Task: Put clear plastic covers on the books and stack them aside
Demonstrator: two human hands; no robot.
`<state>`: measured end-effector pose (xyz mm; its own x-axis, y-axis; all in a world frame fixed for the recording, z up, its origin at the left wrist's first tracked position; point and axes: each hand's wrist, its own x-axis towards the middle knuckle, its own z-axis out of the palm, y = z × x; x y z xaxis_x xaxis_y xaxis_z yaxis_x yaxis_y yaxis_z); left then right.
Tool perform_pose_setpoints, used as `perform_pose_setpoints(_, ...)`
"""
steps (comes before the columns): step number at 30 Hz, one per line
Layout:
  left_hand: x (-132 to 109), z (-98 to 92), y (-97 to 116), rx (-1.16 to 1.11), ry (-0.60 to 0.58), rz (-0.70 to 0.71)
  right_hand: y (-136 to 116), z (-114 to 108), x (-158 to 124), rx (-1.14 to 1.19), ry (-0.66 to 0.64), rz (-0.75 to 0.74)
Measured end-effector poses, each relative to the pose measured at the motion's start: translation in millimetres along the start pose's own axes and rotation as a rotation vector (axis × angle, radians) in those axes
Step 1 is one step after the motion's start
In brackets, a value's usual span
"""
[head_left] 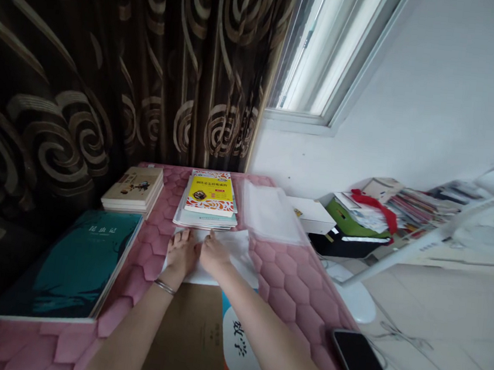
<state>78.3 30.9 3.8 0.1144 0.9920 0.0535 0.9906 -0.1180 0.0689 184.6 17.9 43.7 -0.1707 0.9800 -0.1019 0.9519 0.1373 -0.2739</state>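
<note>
A translucent plastic sheet (238, 266) lies on the table beyond the top edge of a brown book (187, 332) with a blue and orange strip. My left hand (181, 253) rests on this sheet, fingers apart and pointing away from me. Close beside it, my right hand (214, 253) has its fingers curled together on the sheet, seemingly pinching it near the far edge. Just past both hands stands a book stack with a yellow book (211, 190) on top. My forearms hide part of the brown book.
A teal book (84, 262) and a small stack of beige books (134, 188) lie left on the pink padded table cover (285, 277). More plastic sheets (271, 211) are at the right, with a phone (364, 368) nearer me. A white fan (422, 239) stands beyond the table's right edge.
</note>
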Motion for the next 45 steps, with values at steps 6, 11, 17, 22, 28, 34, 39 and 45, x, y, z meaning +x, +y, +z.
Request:
perform_pose_setpoints(6,0.7,2.9,-1.2,0.003,0.000,0.010,-2.1,-8.2,-2.2,-0.066,0.059,0.121)
perform_pose_setpoints(11,4.5,6.6,-3.0,-0.018,-0.070,-0.025,1.3,-0.4,2.4,-0.047,0.106,0.028)
perform_pose_setpoints(17,3.5,4.0,-12.4,0.011,-0.142,0.040,-14.8,25.1,24.9,0.100,0.050,-0.026)
perform_pose_setpoints(22,1.4,3.2,-15.8,-0.030,-0.094,0.033,-5.4,29.9,17.4,0.094,0.017,0.057)
perform_pose_setpoints(28,3.0,11.9,-18.9,-0.050,-0.056,0.042,51.5,26.5,-7.9,-0.033,0.070,0.225)
perform_pose_setpoints(34,3.8,14.7,-19.8,-0.031,-0.055,0.029,90.5,30.1,-20.5,-0.094,0.139,0.285)
perform_pose_setpoints(39,2.8,14.1,-18.5,-0.025,-0.040,0.030,64.4,23.2,-15.7,-0.141,0.162,0.319)
perform_pose_setpoints(45,0.5,8.8,-20.1,0.005,-0.080,0.054,-1.0,28.3,13.1,0.100,0.090,-0.001)
